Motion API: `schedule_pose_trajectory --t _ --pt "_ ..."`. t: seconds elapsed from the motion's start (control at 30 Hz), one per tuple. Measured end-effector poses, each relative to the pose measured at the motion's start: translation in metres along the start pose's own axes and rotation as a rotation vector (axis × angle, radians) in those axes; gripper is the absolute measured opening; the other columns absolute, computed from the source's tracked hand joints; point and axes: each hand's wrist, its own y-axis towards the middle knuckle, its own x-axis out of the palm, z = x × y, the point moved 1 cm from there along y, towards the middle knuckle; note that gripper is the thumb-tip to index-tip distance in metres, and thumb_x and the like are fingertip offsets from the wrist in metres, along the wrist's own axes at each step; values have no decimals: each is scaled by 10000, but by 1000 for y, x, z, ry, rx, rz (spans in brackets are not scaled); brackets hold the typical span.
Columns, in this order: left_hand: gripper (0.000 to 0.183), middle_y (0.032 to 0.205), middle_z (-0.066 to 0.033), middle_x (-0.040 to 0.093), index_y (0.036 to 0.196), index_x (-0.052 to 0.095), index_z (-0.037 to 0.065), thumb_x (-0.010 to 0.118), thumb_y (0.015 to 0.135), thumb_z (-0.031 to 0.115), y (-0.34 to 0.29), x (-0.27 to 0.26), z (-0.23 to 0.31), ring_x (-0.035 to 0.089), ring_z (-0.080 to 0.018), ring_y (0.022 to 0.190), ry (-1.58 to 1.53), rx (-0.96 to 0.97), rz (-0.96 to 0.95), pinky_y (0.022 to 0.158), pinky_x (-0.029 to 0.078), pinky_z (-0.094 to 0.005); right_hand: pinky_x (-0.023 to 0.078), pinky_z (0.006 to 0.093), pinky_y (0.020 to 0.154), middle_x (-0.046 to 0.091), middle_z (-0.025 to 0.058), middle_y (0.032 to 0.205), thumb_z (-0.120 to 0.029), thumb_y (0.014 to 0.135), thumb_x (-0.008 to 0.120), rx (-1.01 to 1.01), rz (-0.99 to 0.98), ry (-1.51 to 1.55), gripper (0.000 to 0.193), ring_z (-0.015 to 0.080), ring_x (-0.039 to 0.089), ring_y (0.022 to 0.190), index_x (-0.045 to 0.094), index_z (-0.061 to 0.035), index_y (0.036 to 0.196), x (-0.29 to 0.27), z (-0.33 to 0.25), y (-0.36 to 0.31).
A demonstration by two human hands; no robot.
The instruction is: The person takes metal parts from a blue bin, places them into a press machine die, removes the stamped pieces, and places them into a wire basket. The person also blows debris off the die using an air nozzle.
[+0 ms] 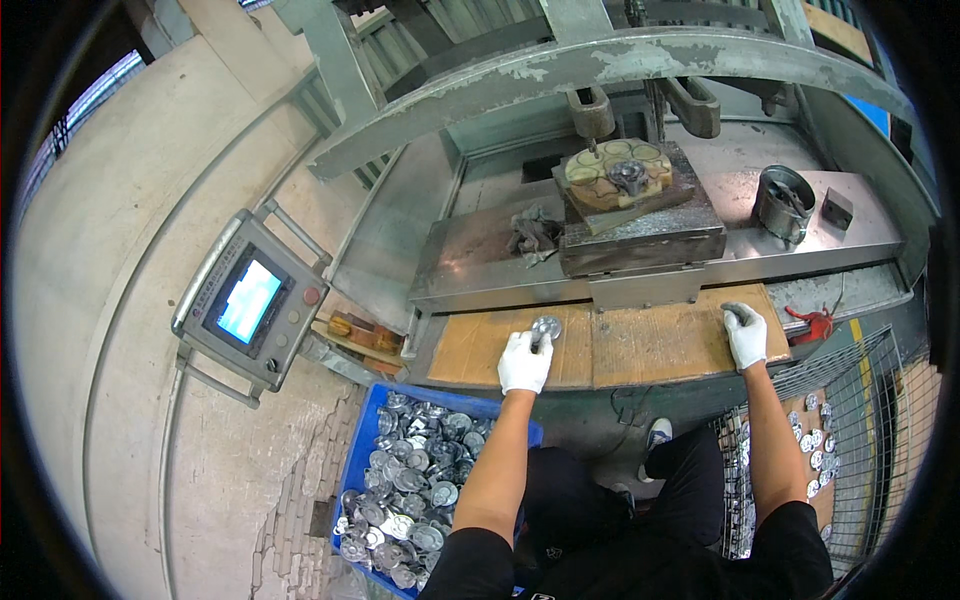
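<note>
In a white glove, my left hand (524, 362) pinches a round, shiny metal casting (547, 326) over the left half of the cardboard sheet (640, 350). My right hand (745, 336), also gloved, is at the sheet's right end with its fingers curled in; the fingertips look dark, and anything inside them is hidden. Beyond the hands, a yellowish fixture block (600, 165) with round outlines sits on a heavy metal base (650, 245) of the machine. Another round metal part (628, 177) rests on that block.
Many similar castings fill a blue bin (372, 400) at lower left. A wire basket (860, 400) at right holds more on cardboard. On the bed are a rag (536, 232), a metal cup (784, 203) and a small block (837, 208). A control panel (250, 305) stands left; a frame bar (600, 62) crosses above.
</note>
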Motion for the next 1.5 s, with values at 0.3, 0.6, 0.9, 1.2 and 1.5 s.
schedule_pose_trajectory --t 0.3,0.6,0.9,1.2,1.5 --pt "270 857 -139 634 853 664 57 672 853 327 0 0 -1 634 -338 791 -10 11 15 721 515 -434 503 255 818 717 86 955 -34 864 599 -24 -7 -53 201 127 654 873 692 48 1021 0 -4 -1" --pt "255 865 -136 649 867 679 58 672 852 313 1 -1 2 644 -321 808 -36 0 -7 746 519 -417 511 252 754 725 77 893 -46 861 606 -22 13 -26 183 103 650 799 702 31 996 2 -5 -2" --pt "305 916 -130 654 870 675 74 642 860 377 0 2 -1 652 -338 833 4 -7 -17 744 528 -440 517 257 772 727 83 898 -48 859 607 -22 16 -68 183 121 665 816 705 23 996 0 -13 -4" --pt "264 846 -137 651 857 683 52 685 838 315 0 2 -2 648 -317 786 2 30 36 727 523 -408 517 257 775 728 84 904 -46 860 606 -14 7 -52 185 121 665 819 702 30 999 2 -12 -3" --pt "270 848 -145 651 856 683 43 684 839 313 0 2 -2 648 -325 779 -8 28 31 718 523 -413 515 256 786 725 79 911 -41 861 605 6 -4 -49 184 118 662 835 702 25 1003 1 -10 -2"
